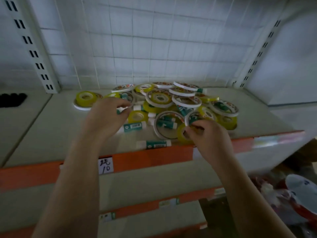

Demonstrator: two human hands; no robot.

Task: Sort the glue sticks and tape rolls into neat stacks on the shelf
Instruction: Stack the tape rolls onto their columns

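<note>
A jumbled heap of tape rolls [171, 100], yellow ones and flat white ones, lies on the pale shelf [51, 134] mixed with green-and-white glue sticks. One glue stick [154, 144] lies alone near the front edge, another [134, 126] just behind it. At the far left a yellow roll [84, 97] rests on a flat white roll. My left hand [106, 115] hovers over the heap's left side, fingers curled and apart, nothing visibly in it. My right hand [207, 136] is closed on a yellow tape roll [182, 134] at the heap's front.
An orange price strip [151, 157] with a handwritten label runs along the shelf's front edge. Lower shelves sit below. A white wire grid forms the back wall. Slotted uprights stand at both sides. Dark items [12, 99] lie on the neighbouring shelf at left.
</note>
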